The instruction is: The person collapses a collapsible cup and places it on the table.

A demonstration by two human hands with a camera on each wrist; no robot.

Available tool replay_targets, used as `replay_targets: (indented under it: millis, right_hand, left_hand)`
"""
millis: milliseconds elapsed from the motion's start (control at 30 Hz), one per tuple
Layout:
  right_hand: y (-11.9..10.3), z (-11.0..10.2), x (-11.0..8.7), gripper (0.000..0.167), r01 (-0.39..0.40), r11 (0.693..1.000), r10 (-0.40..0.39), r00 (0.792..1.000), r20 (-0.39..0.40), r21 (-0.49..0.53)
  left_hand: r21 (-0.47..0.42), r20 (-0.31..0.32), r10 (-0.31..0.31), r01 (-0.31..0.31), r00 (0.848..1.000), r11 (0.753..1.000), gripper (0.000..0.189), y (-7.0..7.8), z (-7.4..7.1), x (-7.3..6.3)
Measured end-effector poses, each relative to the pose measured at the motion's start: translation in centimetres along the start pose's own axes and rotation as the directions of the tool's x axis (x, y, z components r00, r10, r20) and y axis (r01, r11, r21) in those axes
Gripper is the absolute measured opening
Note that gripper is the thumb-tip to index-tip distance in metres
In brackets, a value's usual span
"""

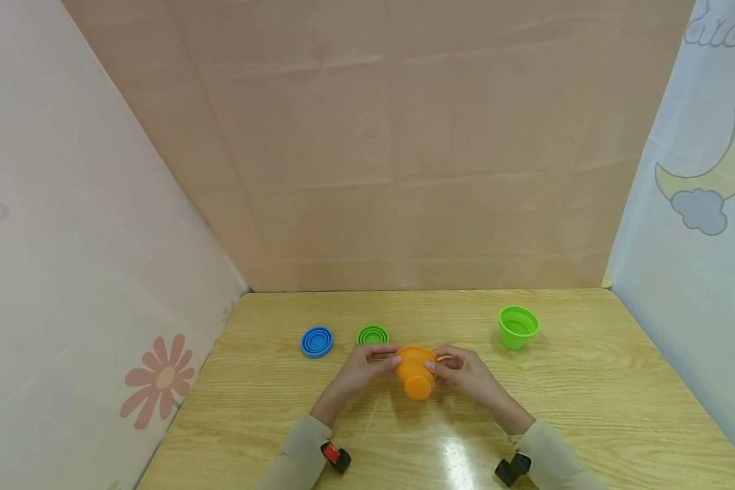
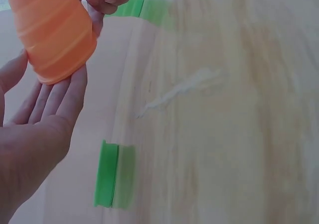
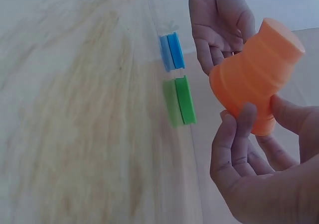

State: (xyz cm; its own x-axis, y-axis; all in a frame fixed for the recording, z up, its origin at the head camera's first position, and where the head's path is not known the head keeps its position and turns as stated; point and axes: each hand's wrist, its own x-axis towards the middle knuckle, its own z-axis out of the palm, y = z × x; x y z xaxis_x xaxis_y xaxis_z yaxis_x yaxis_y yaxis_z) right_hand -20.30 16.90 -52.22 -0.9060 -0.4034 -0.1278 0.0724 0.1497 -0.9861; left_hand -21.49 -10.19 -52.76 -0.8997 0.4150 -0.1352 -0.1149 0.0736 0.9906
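An orange collapsible cup [image 1: 415, 373], extended with ridged walls, is held up over the table between both hands. It tilts so that its narrow base points toward the person and its wide rim away. My left hand [image 1: 358, 373] grips the left side near the rim, thumb on the near face; its fingers [image 2: 70, 92] reach along the rim in the left wrist view. On the opposite side, my right hand [image 1: 473, 380] pinches the wall between thumb and curled fingers [image 3: 227, 139]. The cup's inside is hidden.
Behind the left hand lies a flattened green collapsible cup [image 1: 373, 334], with a flattened blue one [image 1: 316, 342] to its left. An extended green cup [image 1: 518, 328] stands upright at the back right. The wooden table [image 1: 588, 381] meets a brown backdrop and patterned side walls.
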Motion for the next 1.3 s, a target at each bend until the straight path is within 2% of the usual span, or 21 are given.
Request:
replay_targets:
  millis: [267, 433, 567, 833, 1133, 1300]
  right_hand:
    - [-0.2, -0.1, 0.2, 0.048, -0.023, 0.999, 0.021, 0.997, 0.072, 0.024]
    - [-0.4, -0.2, 0.3, 0.044, -0.04, 0.998, 0.036, 0.994, 0.104, 0.039]
    - [-0.5, -0.2, 0.4, 0.04, -0.064, 0.993, 0.052, 0.991, 0.126, 0.098]
    - [-0.4, -0.1, 0.6, 0.044, -0.124, 0.965, 0.087, 0.983, 0.162, 0.233]
    - [-0.1, 0.0, 0.5, 0.035, -0.151, 0.925, 0.077, 0.973, 0.217, 0.35]
    - [0.3, 0.2, 0.6, 0.03, -0.166, 0.904, 0.085, 0.973, 0.216, 0.394]
  left_hand:
    - [-0.087, -0.059, -0.031, 0.025, 0.998, 0.996, 0.039, -0.3, 0.5, 0.4]
    - [-0.174, -0.065, -0.071, 0.059, 0.995, 0.983, 0.037, -0.3, 0.9, 0.4]
    - [-0.232, -0.07, -0.114, 0.095, 0.991, 0.968, 0.039, -0.4, 1.2, 0.3]
    - [-0.29, -0.061, -0.155, 0.131, 0.986, 0.948, 0.039, -0.7, 1.2, 0.5]
    - [-0.306, -0.028, -0.217, 0.198, 0.976, 0.931, 0.043, -0.7, 1.2, 0.2]
    - [-0.321, -0.026, -0.238, 0.218, 0.971, 0.922, 0.041, -0.8, 1.4, 0.0]
